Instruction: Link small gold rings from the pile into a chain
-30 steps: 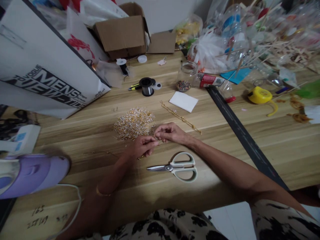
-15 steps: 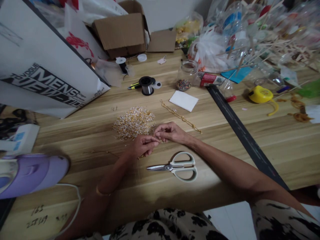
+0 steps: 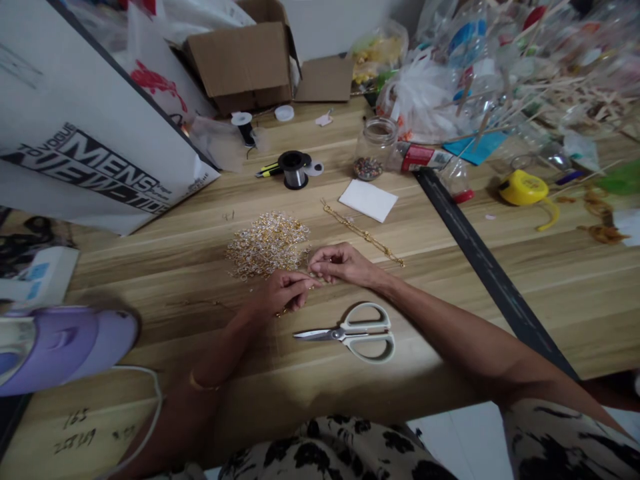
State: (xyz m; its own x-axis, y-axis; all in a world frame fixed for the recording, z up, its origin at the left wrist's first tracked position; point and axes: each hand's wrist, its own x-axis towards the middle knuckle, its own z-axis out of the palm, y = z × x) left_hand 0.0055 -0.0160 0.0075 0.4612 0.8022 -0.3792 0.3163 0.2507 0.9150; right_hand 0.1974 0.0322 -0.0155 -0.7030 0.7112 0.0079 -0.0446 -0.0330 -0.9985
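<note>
My left hand and my right hand meet fingertip to fingertip just below a pile of small gold and clear beads. The left fingers are pinched, with a bit of a gold beaded chain showing beneath them; a thin strand runs off to the left under the wrist. My right fingers are also pinched, at the edge of the pile, on something too small to make out. A finished-looking gold chain lies beyond my right hand. White-handled scissors rest nearer my body, blades pointing left.
Farther back stand a wire spool, a yellow cutter and a jar of beads. A folded white paper lies near the chain. At right are a black ruler strip and a tape measure; a purple iron sits left.
Both hands stay in nearly the same place. The left fingers have shifted very slightly at the fingertips; the view has tilted a touch.
</note>
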